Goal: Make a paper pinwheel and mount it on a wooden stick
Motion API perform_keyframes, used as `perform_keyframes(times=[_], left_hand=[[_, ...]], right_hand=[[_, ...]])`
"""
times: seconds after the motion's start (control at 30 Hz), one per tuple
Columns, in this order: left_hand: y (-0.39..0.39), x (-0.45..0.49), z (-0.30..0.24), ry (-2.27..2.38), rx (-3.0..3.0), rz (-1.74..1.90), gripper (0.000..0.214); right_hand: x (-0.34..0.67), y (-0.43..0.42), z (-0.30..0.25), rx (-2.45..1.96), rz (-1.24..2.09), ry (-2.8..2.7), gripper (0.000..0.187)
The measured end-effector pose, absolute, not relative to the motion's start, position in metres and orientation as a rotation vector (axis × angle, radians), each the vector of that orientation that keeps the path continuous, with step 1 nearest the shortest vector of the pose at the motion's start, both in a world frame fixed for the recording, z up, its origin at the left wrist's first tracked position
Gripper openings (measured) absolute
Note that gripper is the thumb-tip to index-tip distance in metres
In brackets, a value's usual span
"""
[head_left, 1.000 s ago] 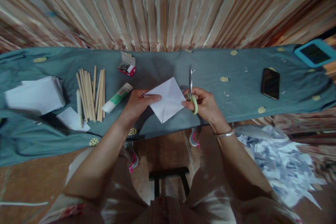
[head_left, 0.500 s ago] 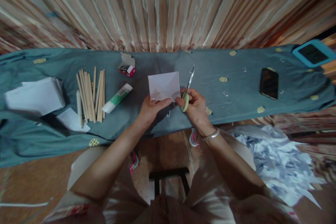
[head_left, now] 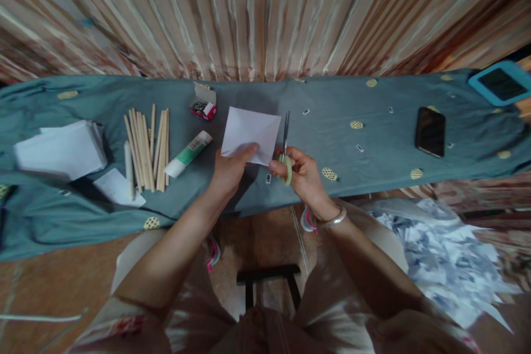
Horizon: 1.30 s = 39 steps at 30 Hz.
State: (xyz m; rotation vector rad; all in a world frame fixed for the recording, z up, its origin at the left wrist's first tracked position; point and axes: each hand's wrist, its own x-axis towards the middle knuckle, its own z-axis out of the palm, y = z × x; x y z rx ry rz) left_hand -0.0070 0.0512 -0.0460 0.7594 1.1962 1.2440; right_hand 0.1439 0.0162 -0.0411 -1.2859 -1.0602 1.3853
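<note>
My left hand [head_left: 230,168] pinches the lower edge of a white paper square [head_left: 250,127], held just above the blue-green cloth [head_left: 332,138] that covers the table. My right hand [head_left: 301,171] grips a pair of scissors [head_left: 285,146] by their pale green handle. The blades point away from me and stand right beside the paper's right edge. Whether the blades are open I cannot make out.
Left of my hands lie a glue stick [head_left: 188,153], a bundle of wooden sticks [head_left: 149,146], a small red box [head_left: 203,108] and a stack of white paper [head_left: 62,149]. A black phone [head_left: 430,131] lies to the right. Paper scraps [head_left: 448,254] are heaped on the floor.
The paper has turned from a diamond to a nearly square position and shifted left. My right hand with the scissors has moved left, close to the paper's right edge.
</note>
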Motion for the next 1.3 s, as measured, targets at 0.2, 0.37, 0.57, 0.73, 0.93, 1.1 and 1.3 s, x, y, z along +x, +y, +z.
perform_keyframes(times=[0.2,0.37,0.57,0.73,0.93,1.1,1.3], left_hand=[[0.064,-0.023,-0.04,1.237,0.74,1.329,0.027],[0.071,-0.031,-0.038,1.268,0.748,1.363,0.027],[0.07,-0.027,-0.037,1.262,0.746,1.36,0.025],[0.065,-0.02,-0.036,1.19,0.682,1.351,0.023],[0.063,-0.019,-0.035,1.186,0.692,1.33,0.024],[0.063,-0.018,-0.036,1.191,0.694,1.311,0.017],[0.063,-0.019,-0.037,1.161,0.668,1.333,0.02]], right_hand=[[0.154,0.008,-0.033,-1.226,1.69,-1.193,0.048],[0.162,0.005,-0.029,-1.172,1.856,-1.363,0.042],[0.161,0.004,-0.033,-1.132,1.884,-1.401,0.039],[0.158,0.006,-0.028,-1.132,1.885,-1.369,0.043],[0.159,0.006,-0.034,-1.122,1.879,-1.354,0.039],[0.16,0.006,-0.037,-1.119,1.887,-1.332,0.039],[0.158,0.006,-0.034,-1.113,1.897,-1.304,0.04]])
